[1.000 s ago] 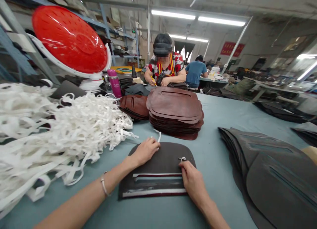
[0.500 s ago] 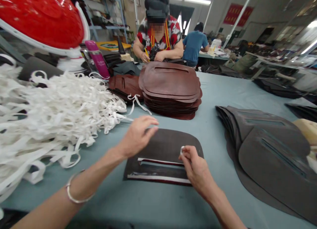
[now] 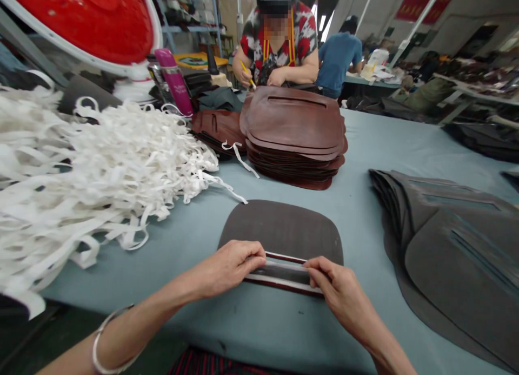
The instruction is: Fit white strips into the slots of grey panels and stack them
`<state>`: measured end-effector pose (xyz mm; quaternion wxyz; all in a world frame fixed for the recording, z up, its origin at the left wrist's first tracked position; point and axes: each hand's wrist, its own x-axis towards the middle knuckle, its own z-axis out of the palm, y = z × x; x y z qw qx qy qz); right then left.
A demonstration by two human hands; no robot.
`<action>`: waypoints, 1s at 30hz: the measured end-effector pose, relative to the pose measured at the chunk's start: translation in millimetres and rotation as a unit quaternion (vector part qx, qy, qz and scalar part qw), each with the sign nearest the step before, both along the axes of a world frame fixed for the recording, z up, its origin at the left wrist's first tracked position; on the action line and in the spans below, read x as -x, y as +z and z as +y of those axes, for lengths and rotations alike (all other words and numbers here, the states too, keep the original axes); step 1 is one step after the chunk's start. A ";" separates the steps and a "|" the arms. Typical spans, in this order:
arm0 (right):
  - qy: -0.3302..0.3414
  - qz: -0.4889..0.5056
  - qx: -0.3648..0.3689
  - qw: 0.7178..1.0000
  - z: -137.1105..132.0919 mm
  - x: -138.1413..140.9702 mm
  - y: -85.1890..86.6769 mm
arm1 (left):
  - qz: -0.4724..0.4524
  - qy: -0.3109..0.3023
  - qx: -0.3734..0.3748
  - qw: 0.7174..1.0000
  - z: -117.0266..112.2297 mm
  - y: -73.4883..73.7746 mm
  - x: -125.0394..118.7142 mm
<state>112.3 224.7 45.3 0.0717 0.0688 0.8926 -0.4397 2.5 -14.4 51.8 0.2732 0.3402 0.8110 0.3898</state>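
Note:
A dark grey panel with rounded corners (image 3: 284, 223) lies flat in front of me, its long slot towards the near side. White strips with dark red edging run along the slot's far side and the panel's near edge. My left hand (image 3: 237, 264) is closed at the left part of the slot, thumb against fingers. Opposite it, my right hand (image 3: 334, 283) pinches at the right part. A pale white strip (image 3: 284, 267) stretches between the two pinches, over the near side of the slot. My fingers hide its ends.
Left lies a big heap of white strips (image 3: 133, 169). Stacked brown leather panels (image 3: 294, 120) stand beyond the grey panel; more dark grey panels (image 3: 454, 245) lie right. A purple bottle (image 3: 174, 83) and a red fan (image 3: 93, 23) are back left. A co-worker (image 3: 279, 45) sits opposite.
My left hand has come down from above the panel's left side to the slot. The right hand has lowered slightly, and a strip is now stretched between both hands. The view has shifted.

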 end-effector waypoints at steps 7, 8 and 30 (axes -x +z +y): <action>-0.014 0.018 -0.077 0.997 4.7 -16.7 -27.4 | 0.003 0.089 0.046 0.995 -33.2 -7.4 -18.6; 0.008 0.026 -0.070 0.997 6.9 -19.3 -30.1 | 0.003 0.107 0.057 0.993 -35.7 -7.2 -21.0; -0.072 -0.047 -0.113 0.990 31.6 -30.6 -52.6 | 0.035 0.239 0.168 0.956 -35.4 -21.6 -9.8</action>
